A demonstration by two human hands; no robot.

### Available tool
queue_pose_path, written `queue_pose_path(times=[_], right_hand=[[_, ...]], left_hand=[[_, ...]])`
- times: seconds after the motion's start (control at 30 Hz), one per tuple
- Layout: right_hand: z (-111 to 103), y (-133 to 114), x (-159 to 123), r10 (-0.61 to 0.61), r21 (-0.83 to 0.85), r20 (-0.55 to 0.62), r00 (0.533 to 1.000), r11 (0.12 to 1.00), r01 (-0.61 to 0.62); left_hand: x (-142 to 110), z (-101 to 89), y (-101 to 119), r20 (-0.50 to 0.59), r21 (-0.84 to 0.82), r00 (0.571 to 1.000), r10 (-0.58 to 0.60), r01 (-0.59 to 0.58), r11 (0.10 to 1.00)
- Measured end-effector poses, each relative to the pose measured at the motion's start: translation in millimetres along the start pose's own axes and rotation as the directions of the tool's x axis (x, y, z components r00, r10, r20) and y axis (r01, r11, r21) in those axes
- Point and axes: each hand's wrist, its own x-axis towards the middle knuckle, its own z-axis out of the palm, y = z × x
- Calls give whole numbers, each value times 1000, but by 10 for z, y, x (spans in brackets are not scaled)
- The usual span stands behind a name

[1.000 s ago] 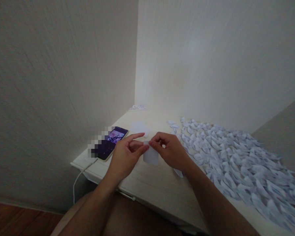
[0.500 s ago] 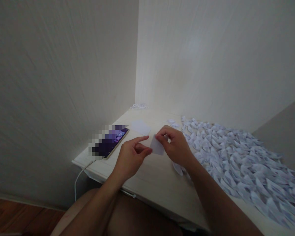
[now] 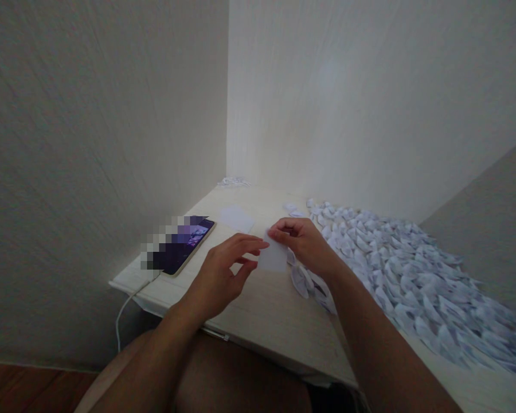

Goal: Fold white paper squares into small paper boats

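Note:
A small white piece of paper (image 3: 273, 256) hangs over the table, pinched at its upper part by my right hand (image 3: 301, 239). My left hand (image 3: 230, 265) is at the paper's left edge, thumb and fingers apart; its fingertips are beside or just touching that edge, I cannot tell which. More flat white paper sheets (image 3: 236, 218) lie on the table behind my left hand. Under my right wrist lie a few folded paper pieces (image 3: 301, 282).
A large spread of folded white paper pieces (image 3: 395, 269) covers the right side of the table (image 3: 266, 321). At the left lies a phone (image 3: 187, 246), its screen lit, with a white cable (image 3: 122, 312) over the edge. Walls (image 3: 318, 103) enclose the table's back and left.
My left thumb and fingers have spread apart at the paper's left edge. The paper now shows flatter towards me. The whole view has shifted slightly, moving the table leftward.

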Motion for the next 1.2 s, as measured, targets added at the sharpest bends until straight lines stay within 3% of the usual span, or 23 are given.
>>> queue_pose_path(times=[0.17, 0.37, 0.5, 0.7, 0.8, 0.93, 1.03, 1.2], right_hand=[[87, 3, -27, 46, 128, 76, 996, 990, -56], [66, 5, -21, -65, 345, 66, 996, 938, 38], [24, -46, -35, -193, 251, 181, 964, 957, 144], [114, -72, -40, -296, 168, 121, 948, 947, 274], [176, -54, -35, -308, 170, 53, 950, 940, 295], [263, -25, -28, -296, 183, -62, 953, 935, 303], [315, -25, -33, -298, 149, -124, 946, 938, 315], [354, -51, -56, -301, 102, -164, 939, 942, 320]], left_hand=[[0, -14, -26, -78, 145, 980, 183, -170, 975], [24, -88, -18, -247, 164, 949, 195, -157, 974], [40, -110, -18, -351, 203, 917, 189, -122, 972], [58, -86, 30, -361, 117, 911, 196, -165, 979], [66, -65, 48, -394, 27, 911, 122, -121, 992], [62, -60, 37, -489, -172, 871, -53, -37, 984], [56, -69, 26, -481, -273, 862, -160, 25, 962], [60, -85, 23, -462, -283, 865, -197, 67, 957]])
